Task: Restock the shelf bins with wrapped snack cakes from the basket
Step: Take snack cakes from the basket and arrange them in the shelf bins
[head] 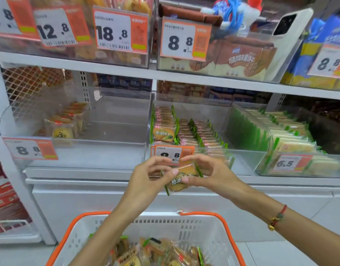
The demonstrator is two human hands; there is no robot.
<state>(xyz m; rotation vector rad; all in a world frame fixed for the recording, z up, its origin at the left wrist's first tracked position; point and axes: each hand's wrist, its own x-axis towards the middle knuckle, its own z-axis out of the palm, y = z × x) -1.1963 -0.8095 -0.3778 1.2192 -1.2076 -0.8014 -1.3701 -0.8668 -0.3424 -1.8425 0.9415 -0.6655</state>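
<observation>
Snack cake (179, 180), green-edged wrapper, held between both hands above basket (213, 230), just near of middle shelf bin (242, 156). Left hand (146, 177) pinching left side; right hand (209, 173) pinching right side, fingers curled over top. Judged step: squaring packet before shelving. Match label face to rows (200, 131) already in bin, keep upright, lift over front wall, slot into near gap. Avoid knocking price tag (172, 153).

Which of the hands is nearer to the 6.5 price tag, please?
Right. The right hand holds the snack packet left of the 6.5 price tag; the left hand is further left.
</observation>
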